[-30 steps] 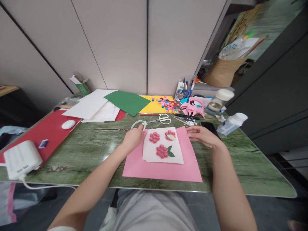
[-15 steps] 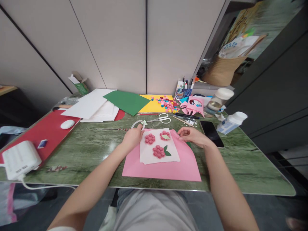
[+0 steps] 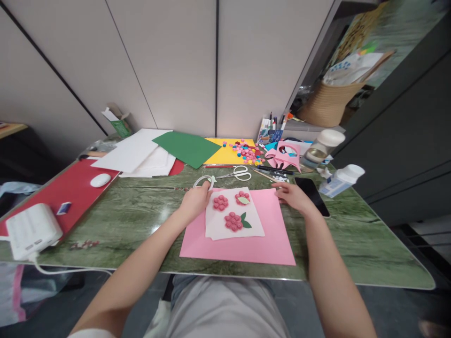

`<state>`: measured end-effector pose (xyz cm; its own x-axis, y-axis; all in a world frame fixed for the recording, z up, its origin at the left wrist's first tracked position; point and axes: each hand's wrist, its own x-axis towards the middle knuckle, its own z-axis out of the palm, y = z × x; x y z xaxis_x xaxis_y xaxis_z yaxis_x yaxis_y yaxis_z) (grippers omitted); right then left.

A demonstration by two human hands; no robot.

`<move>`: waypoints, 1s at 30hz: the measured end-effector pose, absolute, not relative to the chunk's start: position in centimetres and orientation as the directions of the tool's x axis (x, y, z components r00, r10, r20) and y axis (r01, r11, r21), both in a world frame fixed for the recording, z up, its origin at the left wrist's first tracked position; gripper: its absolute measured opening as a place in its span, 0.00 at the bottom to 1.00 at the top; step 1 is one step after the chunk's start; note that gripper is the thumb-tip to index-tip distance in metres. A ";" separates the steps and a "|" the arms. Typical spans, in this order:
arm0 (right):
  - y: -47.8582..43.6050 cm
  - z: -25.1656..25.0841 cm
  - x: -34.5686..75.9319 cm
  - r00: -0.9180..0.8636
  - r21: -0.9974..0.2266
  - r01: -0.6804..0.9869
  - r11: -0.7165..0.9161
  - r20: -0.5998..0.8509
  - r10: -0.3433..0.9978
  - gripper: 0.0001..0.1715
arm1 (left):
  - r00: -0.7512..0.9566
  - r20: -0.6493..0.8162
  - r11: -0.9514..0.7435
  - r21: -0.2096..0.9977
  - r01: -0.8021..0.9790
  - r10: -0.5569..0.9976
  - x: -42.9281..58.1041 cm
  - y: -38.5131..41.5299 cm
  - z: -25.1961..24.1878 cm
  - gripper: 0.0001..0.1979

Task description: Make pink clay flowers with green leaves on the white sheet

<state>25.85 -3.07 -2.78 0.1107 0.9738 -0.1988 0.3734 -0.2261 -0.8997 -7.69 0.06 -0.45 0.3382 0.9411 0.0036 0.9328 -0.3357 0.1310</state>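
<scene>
A pink sheet (image 3: 275, 234) lies flat on the green marbled table, with a smaller white sheet (image 3: 214, 227) on it. The white sheet bears three clusters of pink balls; the lower cluster (image 3: 233, 221) has dark green leaves, and a pale green leaf (image 3: 243, 200) lies over the upper right one. My left hand (image 3: 196, 201) is closed on a roll of clear tape (image 3: 203, 180) at the pink sheet's upper left corner. My right hand (image 3: 289, 196) rests at the upper right corner, fingers apart, holding nothing.
White-handled scissors (image 3: 242, 173) lie behind the sheets. Colourful balls (image 3: 246, 151) are scattered on yellow paper (image 3: 215, 157), beside green paper (image 3: 190, 148). A phone (image 3: 312, 195) and a white bottle (image 3: 341, 180) stand or lie at right; a power bank (image 3: 33, 230) is at left.
My right hand has moved slightly right and let go of the pink sheet's upper right edge. That corner, folded and lifted before, now lies flat. My left hand stays with the tape.
</scene>
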 end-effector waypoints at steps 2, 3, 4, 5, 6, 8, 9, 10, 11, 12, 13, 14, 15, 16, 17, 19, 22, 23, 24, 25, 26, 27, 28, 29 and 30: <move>-2.6 -3.6 25.8 0.157 -0.846 0.493 -0.204 -0.144 0.977 0.18 | 0.340 0.002 -0.337 0.124 0.933 0.941 -7.7 0.1 -0.5 0.16; -2.5 -4.0 25.8 0.177 -0.804 0.560 -0.199 -0.118 0.977 0.17 | 0.337 -0.001 -0.334 0.119 0.935 0.942 -7.7 0.1 -0.6 0.16; -2.3 -4.2 25.7 0.194 -0.753 0.630 -0.191 -0.086 0.977 0.16 | 0.334 -0.003 -0.331 0.113 0.937 0.943 -7.7 0.1 -0.6 0.16; -2.2 -4.3 25.7 0.202 -0.691 0.701 -0.175 -0.043 0.978 0.15 | 0.332 -0.004 -0.330 0.107 0.938 0.943 -7.8 0.1 -0.6 0.17; -2.1 -4.4 25.6 0.201 -0.625 0.765 -0.154 0.005 0.980 0.14 | 0.332 -0.003 -0.330 0.100 0.939 0.943 -7.8 0.1 -0.6 0.16; -2.1 -4.3 25.4 0.192 -0.511 0.852 -0.117 0.095 0.977 0.13 | 0.338 0.013 -0.338 0.081 0.938 0.941 -7.8 0.1 -0.5 0.17; -2.1 -4.1 25.2 0.191 -0.470 0.877 -0.102 0.145 0.971 0.12 | 0.343 0.031 -0.344 0.073 0.936 0.939 -7.8 0.0 -0.4 0.17; -2.1 -3.9 24.9 0.190 -0.446 0.891 -0.085 0.196 0.962 0.12 | 0.349 0.056 -0.352 0.068 0.934 0.936 -7.8 -0.1 -0.3 0.16; -2.2 -3.6 24.5 0.188 -0.439 0.896 -0.063 0.248 0.950 0.12 | 0.359 0.086 -0.365 0.068 0.929 0.929 -7.7 -0.2 -0.2 0.16; -2.3 -3.2 23.9 0.181 -0.442 0.897 -0.030 0.305 0.935 0.12 | 0.373 0.121 -0.383 0.077 0.920 0.920 -7.7 -0.4 0.0 0.16; -2.5 -2.8 23.1 0.163 -0.449 0.893 0.018 0.362 0.918 0.11 | 0.392 0.156 -0.408 0.093 0.908 0.907 -7.5 -0.6 0.1 0.15; -2.7 -2.4 22.1 0.142 -0.467 0.881 0.073 0.409 0.902 0.10 | 0.415 0.190 -0.440 0.118 0.890 0.890 -7.4 -0.8 0.1 0.14; -3.1 -1.9 21.0 0.116 -0.492 0.861 0.131 0.441 0.890 0.09 | 0.442 0.223 -0.478 0.146 0.866 0.869 -7.2 -1.1 0.1 0.13; -3.5 -1.3 19.8 0.090 -0.519 0.834 0.188 0.464 0.881 0.09 | 0.471 0.254 -0.519 0.173 0.837 0.845 -7.1 -1.4 0.1 0.13; -4.1 -0.8 18.5 0.066 -0.555 0.797 0.238 0.472 0.879 0.09 | 0.504 0.281 -0.563 0.194 0.803 0.817 -6.9 -1.8 0.0 0.13; -5.2 0.1 15.9 0.013 -0.628 0.707 0.324 0.470 0.883 0.10 | 0.567 0.338 -0.648 0.212 0.732 0.751 -6.4 -2.4 -0.4 0.13; -6.8 0.7 13.1 -0.066 -0.685 0.594 0.423 0.482 0.873 0.16 | 0.617 0.435 -0.737 0.192 0.647 0.655 -6.0 -3.2 -1.1 0.13; -7.1 0.7 12.6 -0.091 -0.684 0.574 0.450 0.493 0.865 0.18 | 0.618 0.470 -0.754 0.180 0.632 0.631 -5.8 -3.3 -1.4 0.14; -7.3 0.6 12.3 -0.114 -0.676 0.565 0.472 0.503 0.857 0.19 | 0.616 0.499 -0.765 0.166 0.623 0.610 -5.8 -3.4 -1.5 0.14; -7.4 0.4 12.2 -0.132 -0.666 0.563 0.489 0.512 0.849 0.20 | 0.614 0.521 -0.772 0.150 0.618 0.593 -5.7 -3.4 -1.7 0.14; -7.5 0.2 12.1 -0.143 -0.656 0.566 0.499 0.518 0.843 0.21 | 0.611 0.537 -0.774 0.136 0.618 0.582 -5.7 -3.4 -1.8 0.14; -7.5 0.0 12.2 -0.146 -0.649 0.570 0.503 0.523 0.840 0.20 | 0.608 0.547 -0.774 0.124 0.621 0.575 -5.7 -3.4 -1.9 0.14; -7.4 -0.1 12.3 -0.143 -0.648 0.573 0.502 0.524 0.840 0.20 | 0.609 0.553 -0.775 0.113 0.622 0.569 -5.7 -3.4 -2.0 0.14; -7.4 -0.3 12.3 -0.134 -0.652 0.574 0.495 0.522 0.843 0.20 | 0.610 0.556 -0.776 0.105 0.622 0.564 -5.7 -3.3 -2.0 0.14; -7.3 -0.3 12.4 -0.120 -0.662 0.573 0.484 0.516 0.848 0.19 | 0.611 0.561 -0.778 0.099 0.620 0.559 -5.7 -3.3 -2.0 0.14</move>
<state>12.40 -7.33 -0.33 -0.1195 0.8480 0.5164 0.5725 0.4838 -0.6619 -5.68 -3.32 -2.02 0.6111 0.5588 0.5607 0.6205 -0.7780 0.0991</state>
